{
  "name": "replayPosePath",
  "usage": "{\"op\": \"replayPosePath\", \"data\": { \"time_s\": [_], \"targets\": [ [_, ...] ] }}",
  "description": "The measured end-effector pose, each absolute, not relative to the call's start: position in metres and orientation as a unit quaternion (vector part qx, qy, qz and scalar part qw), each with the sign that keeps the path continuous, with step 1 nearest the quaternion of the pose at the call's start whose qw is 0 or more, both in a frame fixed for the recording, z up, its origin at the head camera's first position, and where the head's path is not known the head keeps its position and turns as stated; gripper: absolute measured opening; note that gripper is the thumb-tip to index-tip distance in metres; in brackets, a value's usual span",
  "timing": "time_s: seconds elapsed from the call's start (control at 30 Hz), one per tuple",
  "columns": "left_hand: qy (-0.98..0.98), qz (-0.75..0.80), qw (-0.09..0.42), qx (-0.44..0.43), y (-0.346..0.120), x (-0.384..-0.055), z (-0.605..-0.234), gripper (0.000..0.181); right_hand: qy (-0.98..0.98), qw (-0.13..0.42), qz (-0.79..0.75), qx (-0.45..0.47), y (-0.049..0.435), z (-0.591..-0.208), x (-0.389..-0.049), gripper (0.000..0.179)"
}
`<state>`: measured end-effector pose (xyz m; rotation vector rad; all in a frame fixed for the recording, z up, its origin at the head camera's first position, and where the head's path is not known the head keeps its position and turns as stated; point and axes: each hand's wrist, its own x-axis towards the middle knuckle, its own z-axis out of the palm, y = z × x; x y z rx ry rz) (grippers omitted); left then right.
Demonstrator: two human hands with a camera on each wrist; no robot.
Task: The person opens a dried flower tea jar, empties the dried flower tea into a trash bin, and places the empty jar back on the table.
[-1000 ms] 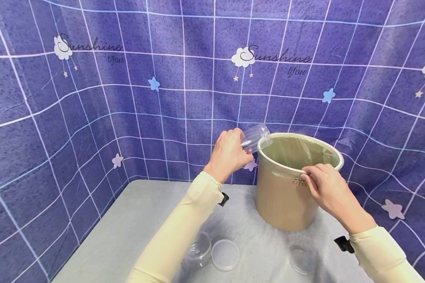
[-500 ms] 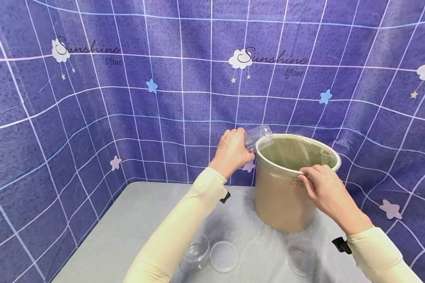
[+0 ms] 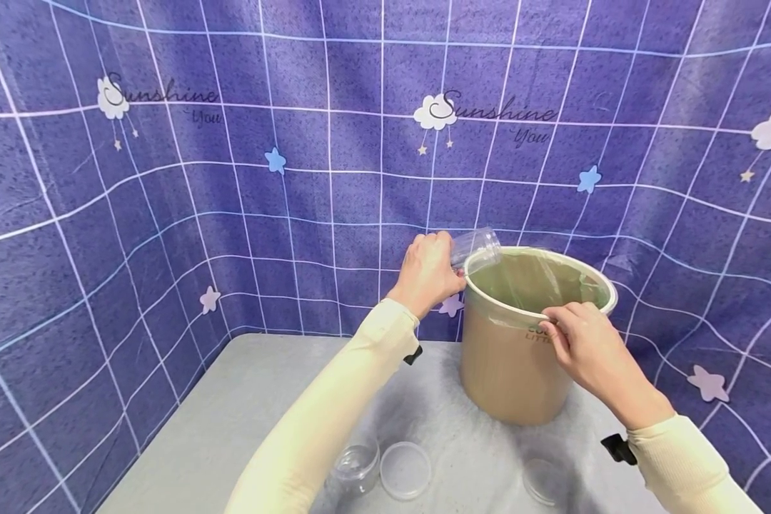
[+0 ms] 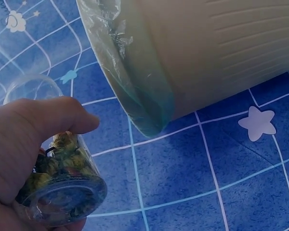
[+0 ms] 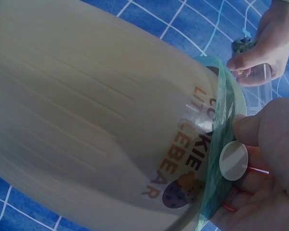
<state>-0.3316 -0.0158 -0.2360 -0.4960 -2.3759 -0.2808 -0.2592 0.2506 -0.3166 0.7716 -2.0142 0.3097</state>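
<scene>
In the head view my left hand (image 3: 426, 275) grips a clear jar (image 3: 482, 246), tilted, its mouth end reaching over the left rim of a tan trash bin (image 3: 514, 378). Through its wall in the left wrist view, dried flowers (image 4: 65, 163) show packed toward the base. My right hand (image 3: 594, 346) holds the bin's front rim, thumb outside. A thin green bag (image 5: 221, 115) lines the bin and folds over that rim. Close to the right fingers in the right wrist view is a small white oval disc (image 5: 233, 160).
On the grey tabletop (image 3: 263, 385), another clear jar (image 3: 358, 460) stands partly behind the left forearm. A round translucent lid (image 3: 405, 470) lies beside it, with a clear round piece (image 3: 542, 481) farther right. A purple-blue gridded curtain (image 3: 334, 143) closes off the back and sides.
My left hand has moved the tilted jar rightward, so more of it reaches over the bin's rim. The right hand keeps its place on the rim.
</scene>
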Motion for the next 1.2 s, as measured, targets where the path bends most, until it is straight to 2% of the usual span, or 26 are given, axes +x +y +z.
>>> {"op": "replayPosePath", "data": {
  "time_s": [0.4,1.2],
  "targets": [
    [-0.917,-0.080,0.337,-0.198,-0.004,-0.342,-0.235,0.039,-0.816,0.471,0.127,0.311,0.250,-0.321,-0.261,0.013],
    [-0.894,-0.005,0.382,-0.235,0.013,-0.364,-0.238,0.046,-0.818,0.471,0.122,0.307,0.251,-0.319,-0.260,0.012]
  ]
}}
